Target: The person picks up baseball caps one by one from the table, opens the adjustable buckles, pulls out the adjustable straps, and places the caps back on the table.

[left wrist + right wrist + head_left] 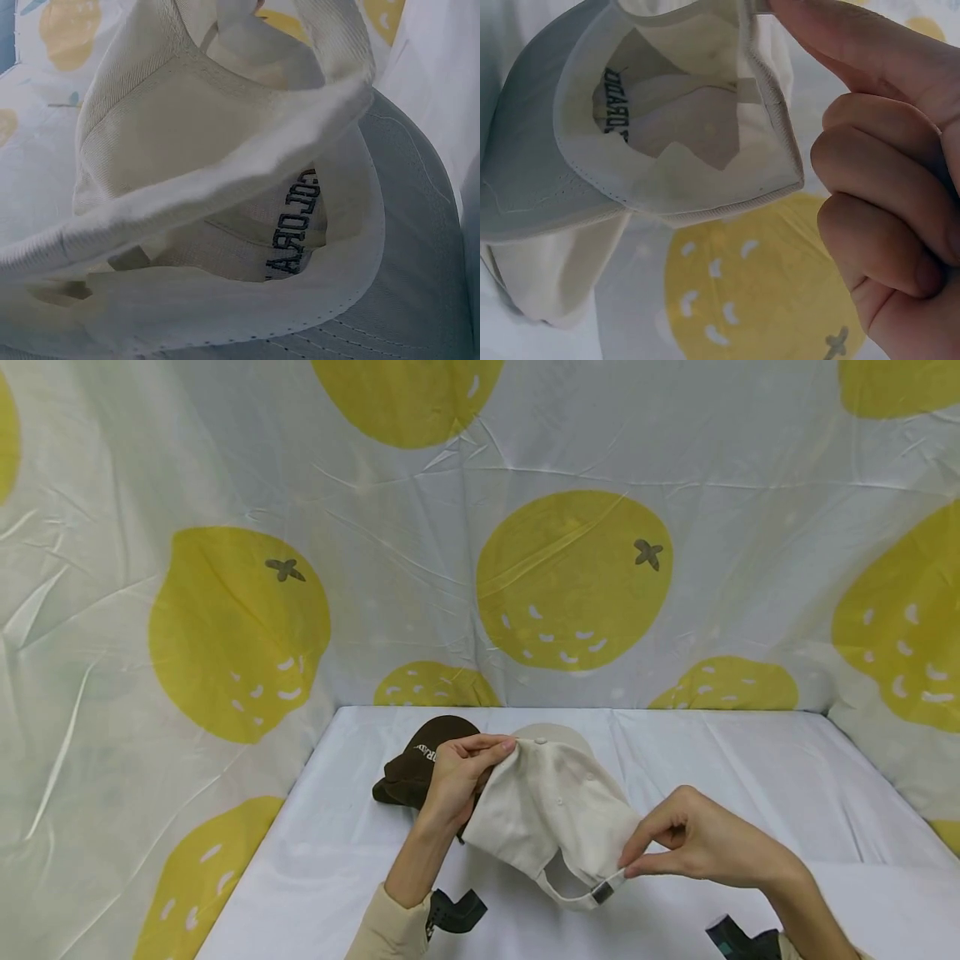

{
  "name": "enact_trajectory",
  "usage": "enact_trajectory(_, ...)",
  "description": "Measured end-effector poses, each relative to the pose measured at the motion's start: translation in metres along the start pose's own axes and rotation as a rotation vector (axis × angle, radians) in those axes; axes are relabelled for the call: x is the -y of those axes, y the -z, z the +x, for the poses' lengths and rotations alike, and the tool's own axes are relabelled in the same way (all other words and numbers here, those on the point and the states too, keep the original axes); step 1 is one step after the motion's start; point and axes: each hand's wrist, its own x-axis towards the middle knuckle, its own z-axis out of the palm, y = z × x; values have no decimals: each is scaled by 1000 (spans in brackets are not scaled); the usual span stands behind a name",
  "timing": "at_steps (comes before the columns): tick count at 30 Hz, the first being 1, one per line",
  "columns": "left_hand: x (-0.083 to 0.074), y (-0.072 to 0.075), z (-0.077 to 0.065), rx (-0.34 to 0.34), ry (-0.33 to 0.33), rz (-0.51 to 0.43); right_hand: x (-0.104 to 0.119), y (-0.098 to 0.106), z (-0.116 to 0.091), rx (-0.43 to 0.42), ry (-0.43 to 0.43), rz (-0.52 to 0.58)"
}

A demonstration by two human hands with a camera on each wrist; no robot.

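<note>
A cream baseball cap [555, 802] hangs above the table, its back opening and strap [567, 900] toward me. My left hand [459, 777] pinches its edge at the upper left between thumb and fingers. At the lower right, my right hand [693, 839] pinches the strap's end beside a dark buckle [602, 892]; its other fingers are curled in the right wrist view. The left wrist view looks into the cap, where dark stitched lettering [294, 225] shows reversed above the brim [409, 240]. My left hand is out of that view.
A dark brown cap [427, 760] with white lettering sits on the table behind my left hand. Another pale cap [558, 732] peeks out behind the held one. The white table [750, 793] meets a lemon-print cloth [405, 593] at its back and sides.
</note>
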Motion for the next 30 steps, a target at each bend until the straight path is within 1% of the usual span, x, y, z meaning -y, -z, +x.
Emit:
enact_trajectory(2,-1,1,0,6,-5,17,1,1,0,-23,23,36)
enact_trajectory(4,-2,2,-1,14,-8,38,2,2,-1,-64,51,88)
enact_trajectory(5,-3,2,-1,15,-10,52,2,3,-2,-86,83,119)
enact_trajectory(8,-5,2,-2,16,-8,92,3,4,-2,-170,163,204)
enact_trajectory(10,-7,2,-3,9,-10,128,7,3,-2,-232,183,244)
enact_trajectory(11,-9,1,-4,1,-18,152,9,3,-1,-266,177,254)
enact_trajectory(12,-11,1,-5,-7,-31,182,12,2,-1,-305,148,252)
enact_trajectory(15,-20,-3,-12,-35,-103,286,23,-2,2,-419,12,216)
enact_trajectory(17,-27,-7,-19,-40,-160,350,30,-5,6,-482,-86,195)
enact_trajectory(19,-35,-13,-26,-11,-224,387,34,-7,11,-532,-154,193)
enact_trajectory(22,-45,-23,-39,74,-289,410,37,-9,19,-587,-197,214)
enact_trajectory(24,-51,-30,-47,139,-328,410,39,-10,24,-613,-202,236)
enact_trajectory(26,-55,-35,-55,189,-367,413,41,-11,28,-635,-205,249)
enact_trajectory(30,-61,-43,-66,290,-497,412,48,-14,35,-676,-212,258)
